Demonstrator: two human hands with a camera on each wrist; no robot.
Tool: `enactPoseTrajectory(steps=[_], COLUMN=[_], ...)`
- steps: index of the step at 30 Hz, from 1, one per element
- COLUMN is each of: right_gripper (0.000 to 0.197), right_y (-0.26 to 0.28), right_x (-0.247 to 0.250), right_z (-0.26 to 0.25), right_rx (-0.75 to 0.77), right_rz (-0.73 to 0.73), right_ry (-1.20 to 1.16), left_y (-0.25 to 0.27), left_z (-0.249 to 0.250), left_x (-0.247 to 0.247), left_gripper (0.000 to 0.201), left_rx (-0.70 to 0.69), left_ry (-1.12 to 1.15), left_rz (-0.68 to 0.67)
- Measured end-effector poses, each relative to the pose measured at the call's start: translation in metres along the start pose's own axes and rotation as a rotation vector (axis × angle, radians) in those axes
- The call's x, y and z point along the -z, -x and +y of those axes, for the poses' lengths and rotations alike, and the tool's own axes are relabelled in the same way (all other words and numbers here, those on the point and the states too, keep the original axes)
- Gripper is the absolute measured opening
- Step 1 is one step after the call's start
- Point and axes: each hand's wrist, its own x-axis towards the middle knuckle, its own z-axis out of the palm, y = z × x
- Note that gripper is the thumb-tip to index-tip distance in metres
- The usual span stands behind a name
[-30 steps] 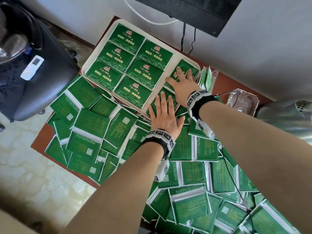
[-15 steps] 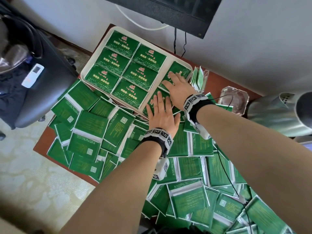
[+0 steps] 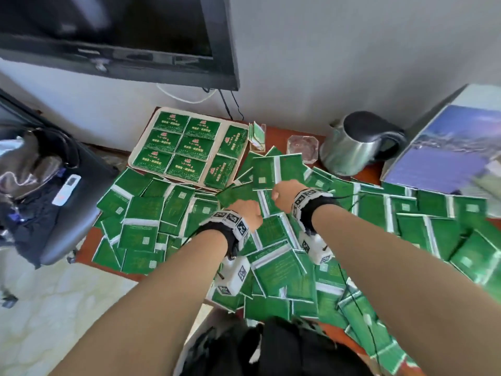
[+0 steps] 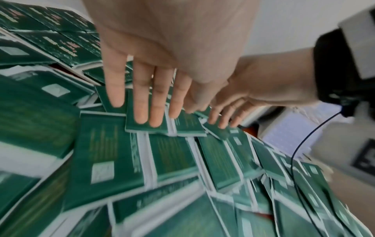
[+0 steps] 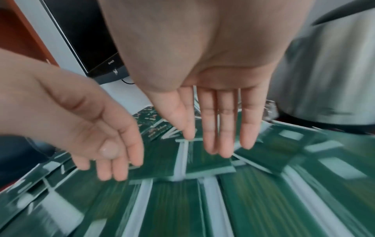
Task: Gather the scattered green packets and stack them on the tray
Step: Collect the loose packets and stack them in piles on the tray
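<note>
green packets [image 3: 276, 267] scattered face-down across worktop [image 3: 273, 137], eight laid on tray [image 3: 245, 158] at far left | left hand [image 3: 245, 210], right hand [image 3: 286, 194] hover side by side just over pile near tray, each grip wide, fingers straight, holding nothing | step: reaching for next packets | next: pinch one, turn printed face up, carry to tray

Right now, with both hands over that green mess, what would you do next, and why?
Probably lower the left hand and pinch the loose packet under its fingers. Both hands, right hand too, hold nothing, and the tray already carries neat stacks.
</note>
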Motion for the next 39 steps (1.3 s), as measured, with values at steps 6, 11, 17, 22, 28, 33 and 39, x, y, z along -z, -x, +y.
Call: enactPoseTrajectory(steps=[6,11,17,22,28,33,39], right_gripper=[0.027,0.029,0.026,0.026,0.024,0.019,0.02], right_y=[0.11,0.191,0.282,0.342,0.374,0.392,0.413], right_x=[-0.096,-0.146,-0.188,-0.228,-0.252,-0.26,-0.268], right_z=[0.052,0.077,0.108,0.158,0.234,0.294,0.344], right_rx=[-0.306,-0.475,-0.662,-0.805,-0.763,-0.633,-0.613], right_rz=[-0.01,0.038,0.052,0.106,0.007,-0.062,-0.032], right_ry=[-0.138,-0.261,-0.372,-0.452,-0.353,-0.296,-0.339], left_y=[0.028,0.057,0.094,0.102,0.097,0.102,0.109], left_z=[0.046,0.102,0.189,0.258,0.342,0.4,0.432], left_x=[-0.065,-0.093,-0.131,-0.164,-0.196,-0.213,-0.232], left_gripper=[0.035,0.034,0.032,0.031,0.028,0.025,0.026], left_rx=[-0.071,-0.292,-0.473,-0.521,-0.465,-0.339,-0.233], left_ry=[-0.374,-0.537,-0.566,-0.541,-0.512,-0.42,-0.317], left_rz=[-0.186,-0.066,-0.048,-0.042,-0.056,-0.044,-0.023])
